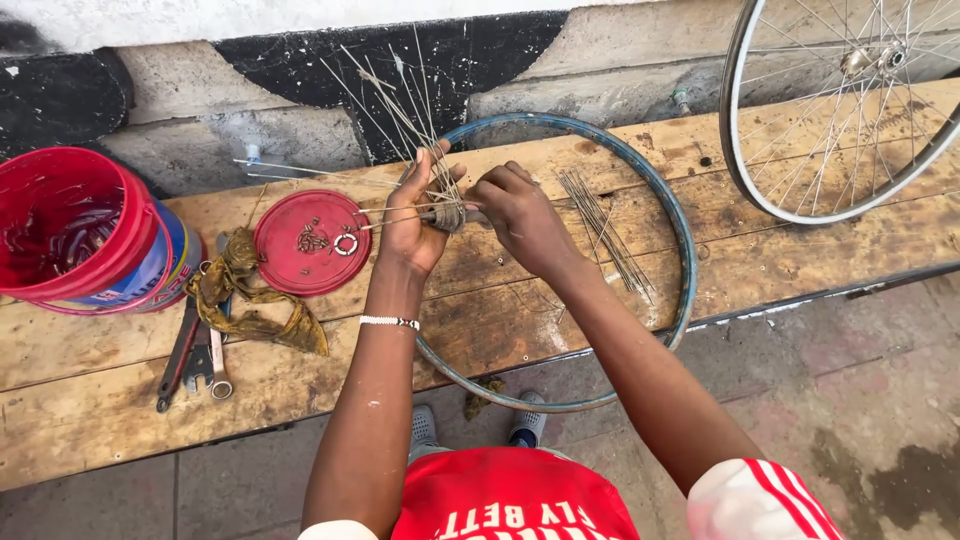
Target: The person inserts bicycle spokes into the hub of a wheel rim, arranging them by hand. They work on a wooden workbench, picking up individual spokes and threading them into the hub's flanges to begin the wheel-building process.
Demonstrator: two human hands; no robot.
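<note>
My left hand (415, 215) grips a small metal wheel hub (447, 213) with several thin spokes (400, 105) fanning up and left out of it. My right hand (515, 205) pinches at the hub's right side, fingers closed on a spoke there. Both hands are held over a bare blue bicycle rim (683, 250) that lies flat on a wooden bench (100, 350). A loose bundle of spokes (605, 235) lies inside the rim, just right of my right hand.
A red lid (290, 265) holding small nuts and a ring sits left of my left hand. Further left stand a red bucket (75, 235), a yellow rag (245, 300) and wrenches (195, 355). A built spoked wheel (835, 110) leans at the back right.
</note>
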